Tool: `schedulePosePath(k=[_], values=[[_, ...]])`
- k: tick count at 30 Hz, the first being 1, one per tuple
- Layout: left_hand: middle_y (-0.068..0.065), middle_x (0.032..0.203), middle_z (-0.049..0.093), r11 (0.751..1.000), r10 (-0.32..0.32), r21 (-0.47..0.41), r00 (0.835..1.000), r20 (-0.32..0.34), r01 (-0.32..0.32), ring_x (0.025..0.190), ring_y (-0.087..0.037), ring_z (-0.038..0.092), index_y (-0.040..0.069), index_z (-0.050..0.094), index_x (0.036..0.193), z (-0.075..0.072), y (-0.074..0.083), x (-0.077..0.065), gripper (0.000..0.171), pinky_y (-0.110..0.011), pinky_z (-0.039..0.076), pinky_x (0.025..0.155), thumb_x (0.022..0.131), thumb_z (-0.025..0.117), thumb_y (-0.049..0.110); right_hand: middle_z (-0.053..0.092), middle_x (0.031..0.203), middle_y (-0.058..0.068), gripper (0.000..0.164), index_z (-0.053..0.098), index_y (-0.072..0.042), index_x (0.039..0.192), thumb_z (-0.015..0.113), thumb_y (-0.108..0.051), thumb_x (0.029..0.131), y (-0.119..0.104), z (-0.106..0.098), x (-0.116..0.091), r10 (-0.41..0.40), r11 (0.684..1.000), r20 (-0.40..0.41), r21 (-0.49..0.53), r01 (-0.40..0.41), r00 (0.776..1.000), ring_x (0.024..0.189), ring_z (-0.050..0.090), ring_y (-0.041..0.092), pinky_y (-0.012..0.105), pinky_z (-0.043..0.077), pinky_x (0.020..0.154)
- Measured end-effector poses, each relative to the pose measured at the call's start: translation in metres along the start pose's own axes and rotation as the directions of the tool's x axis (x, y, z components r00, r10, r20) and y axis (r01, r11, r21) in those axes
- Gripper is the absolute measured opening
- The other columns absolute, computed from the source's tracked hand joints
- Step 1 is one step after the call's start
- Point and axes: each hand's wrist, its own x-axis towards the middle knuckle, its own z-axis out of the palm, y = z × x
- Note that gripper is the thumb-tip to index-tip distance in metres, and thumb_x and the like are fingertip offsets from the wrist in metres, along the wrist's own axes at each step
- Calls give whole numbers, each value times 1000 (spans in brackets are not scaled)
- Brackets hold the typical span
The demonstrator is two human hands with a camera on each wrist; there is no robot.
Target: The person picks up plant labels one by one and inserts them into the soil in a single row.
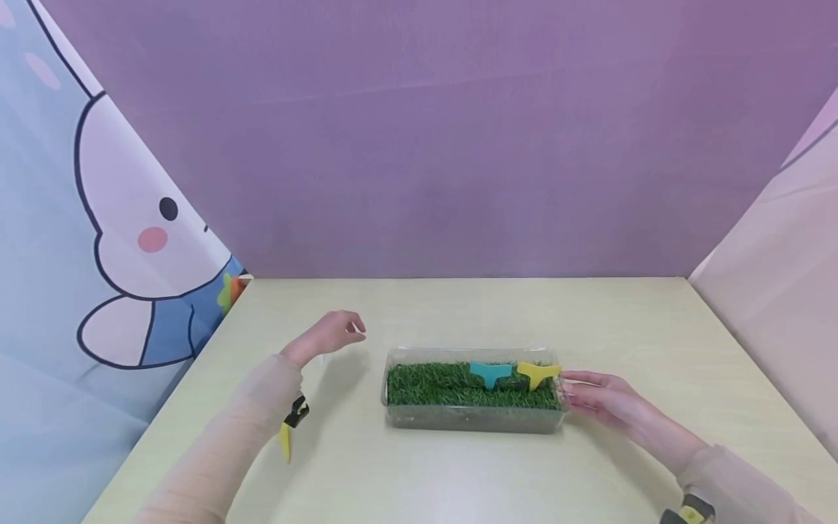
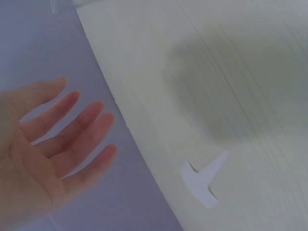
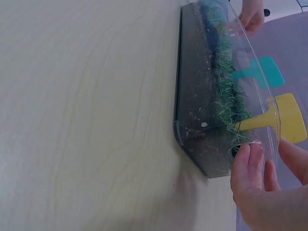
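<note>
A clear box (image 1: 474,418) holds dark soil and green grass (image 1: 425,382). In the grass stand a blue T-shaped plant label (image 1: 491,373) and a yellow one (image 1: 539,373) near the right end. My right hand (image 1: 609,400) is at that end; in the right wrist view its fingers (image 3: 243,166) touch the end wall by a rounded opening, thumb beside the rim and the yellow label. My left hand (image 1: 330,333) is raised left of the box, empty, fingers relaxed and slightly bent. A white T-shaped plant label (image 2: 204,179) lies on the table in the left wrist view.
The box stands on a pale wooden table (image 1: 471,473). A purple backdrop (image 1: 458,145) rises behind it, and a cloth with a cartoon figure (image 1: 140,218) hangs at the left. Another pale cloth (image 1: 785,291) is at the right.
</note>
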Motion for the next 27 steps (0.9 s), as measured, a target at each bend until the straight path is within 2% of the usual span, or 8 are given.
schedulePosePath(k=[9,17,22,27], values=[[-13,84,60,999,-53,-2,998,-40,53,77,-24,55,-5,60,95,-4,-30,0,17,-36,46,69,84,55,8,64,94,2,21,59,-8,103,57,-1,83,1,-1,0,1,1000,6,9,-1,1000,88,61,15,25,47,82],[-17,84,60,998,-46,46,993,-107,51,80,-29,56,-8,59,94,-4,-49,-2,16,-41,45,74,83,55,3,65,92,1,18,60,-10,100,56,-2,83,2,0,0,-4,1000,9,8,4,1000,86,61,14,24,47,81],[-20,89,60,996,-58,55,993,-105,64,85,-33,56,-9,59,94,-4,-59,-2,17,-43,45,77,83,53,2,65,92,1,18,60,-10,100,57,-2,84,1,-1,0,-4,1000,6,6,4,1000,86,62,14,24,47,80],[-26,100,57,993,-97,52,990,-103,102,95,-39,53,-10,55,102,-2,-68,-2,21,-46,43,83,84,52,1,65,92,1,18,60,-10,99,58,-3,83,1,0,0,-2,1000,4,4,2,1000,86,62,14,24,47,80]])
